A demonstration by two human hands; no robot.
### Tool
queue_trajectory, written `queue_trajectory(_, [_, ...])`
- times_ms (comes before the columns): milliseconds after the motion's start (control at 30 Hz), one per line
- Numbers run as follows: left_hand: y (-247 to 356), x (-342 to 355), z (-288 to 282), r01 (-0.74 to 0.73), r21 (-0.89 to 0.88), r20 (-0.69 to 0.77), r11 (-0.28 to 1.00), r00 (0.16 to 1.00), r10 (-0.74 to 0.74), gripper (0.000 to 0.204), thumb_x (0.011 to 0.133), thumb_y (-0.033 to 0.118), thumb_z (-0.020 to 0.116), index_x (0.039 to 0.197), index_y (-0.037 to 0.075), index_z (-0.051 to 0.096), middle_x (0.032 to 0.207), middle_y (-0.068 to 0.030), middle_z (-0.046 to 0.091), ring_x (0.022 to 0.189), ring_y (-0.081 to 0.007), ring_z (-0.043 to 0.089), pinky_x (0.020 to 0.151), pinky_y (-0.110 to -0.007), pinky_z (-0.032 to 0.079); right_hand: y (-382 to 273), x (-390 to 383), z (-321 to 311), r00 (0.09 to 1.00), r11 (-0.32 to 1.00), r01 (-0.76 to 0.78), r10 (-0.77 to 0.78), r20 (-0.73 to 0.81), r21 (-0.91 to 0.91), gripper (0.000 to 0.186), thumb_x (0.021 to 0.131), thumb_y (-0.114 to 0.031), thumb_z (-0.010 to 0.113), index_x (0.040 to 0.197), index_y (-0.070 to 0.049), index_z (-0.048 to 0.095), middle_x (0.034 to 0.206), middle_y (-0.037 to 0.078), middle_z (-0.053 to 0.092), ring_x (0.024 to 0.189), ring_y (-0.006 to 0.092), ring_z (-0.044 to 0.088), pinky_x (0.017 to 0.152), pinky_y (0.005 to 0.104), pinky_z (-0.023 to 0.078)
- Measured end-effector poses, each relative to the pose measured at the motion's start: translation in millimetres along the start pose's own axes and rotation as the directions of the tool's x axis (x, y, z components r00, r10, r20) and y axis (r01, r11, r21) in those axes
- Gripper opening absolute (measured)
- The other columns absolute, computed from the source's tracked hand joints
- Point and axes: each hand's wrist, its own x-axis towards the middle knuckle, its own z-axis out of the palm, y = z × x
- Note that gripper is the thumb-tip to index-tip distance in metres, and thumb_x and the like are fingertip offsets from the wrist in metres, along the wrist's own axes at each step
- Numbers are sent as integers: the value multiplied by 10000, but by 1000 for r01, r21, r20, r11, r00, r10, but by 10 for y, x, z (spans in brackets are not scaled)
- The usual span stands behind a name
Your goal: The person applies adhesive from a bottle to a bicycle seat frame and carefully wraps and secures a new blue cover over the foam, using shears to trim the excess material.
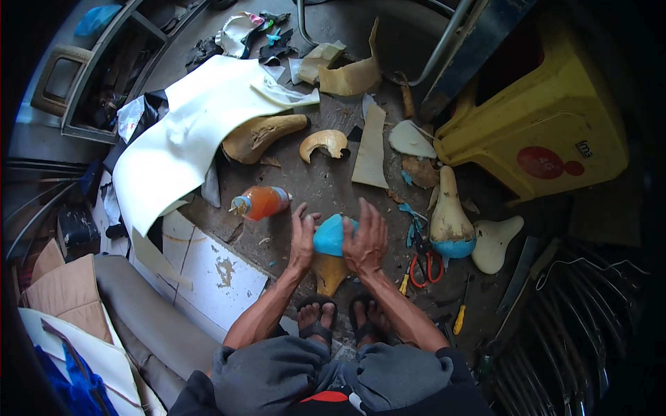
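Observation:
A blue rounded piece (328,237) sits over the wide end of a tan, seat-shaped foam form (331,275) on the floor between my feet. My left hand (302,239) is at its left side, fingers loosely extended and apart. On the other side my right hand (365,239) rests at the blue piece's edge, fingers stretched upward and spread. An orange bottle (263,202) lies beside my left hand. To the right are red-handled scissors (430,270), a pale seat form (447,208) with a blue end, a flat pale pad (496,246) and a yellow-handled screwdriver (459,315).
A white foam sheet (173,152) and several offcuts (368,145) lie ahead. A yellow plastic stool (555,118) lies tipped at upper right. Dark metal bars (555,347) fill the lower right. A grey padded cushion (146,319) and cardboard (66,298) are at left.

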Motion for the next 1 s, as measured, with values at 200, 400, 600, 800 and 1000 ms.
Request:
queue_trajectory(200, [-125, -23, 114, -30, 8, -95, 1000, 995, 31, 585, 1063, 457, 360, 1460, 27, 356, 1219, -134, 589, 970, -175, 567, 889, -314, 462, -143, -86, 250, 934, 873, 354, -345, 90, -334, 582, 949, -422, 572, 1461, -168, 462, 1422, 154, 473, 1291, 311, 480, 1076, 595, 327])
queue_trajectory(400, [19, -130, 182, -27, 132, -171, 991, 984, 50, 503, 1074, 393, 360, 1396, 15, 436, 1160, -124, 623, 967, -190, 587, 871, -310, 469, -180, -80, 181, 910, 837, 411, -398, 112, -361, 570, 925, -408, 582, 1441, -184, 490, 1422, 124, 479, 1307, 298, 452, 1070, 592, 329])
queue_trajectory(600, [-308, -83, 174, -46, 23, -181, 999, 982, 49, 576, 1046, 392, 457, 1443, -9, 341, 1298, -219, 531, 1183, -294, 540, 1031, -382, 417, 124, -94, 173, 966, 951, 257, -255, 32, -171, 552, 977, -425, 512, 1437, -120, 475, 1382, 163, 502, 1279, 339, 473, 1078, 571, 321])
queue_trajectory(800, [-221, -1109, 309, -361, 832, 98, 421, 843, 530, 1003, 807, 354, 795, 1560, 132, 170, 1563, -304, 133, 1416, -542, 187, 1107, -621, 272, 697, -698, -927, 999, 987, 32, -36, -24, -155, 512, 938, -173, 590, 1405, -5, 463, 1263, 232, 546, 1172, 417, 514, 1005, 486, 415])
queue_trajectory(1000, [-606, -974, 316, -373, 860, 161, 349, 847, 507, 1268, 633, 194, 891, 1585, 217, 54, 1578, -330, -12, 1414, -609, 120, 1113, -647, 276, 1456, -1281, -1228, 973, 909, -204, 230, 30, -364, 685, 819, -15, 650, 1452, -60, 393, 1281, 249, 473, 1139, 452, 494, 974, 514, 418])
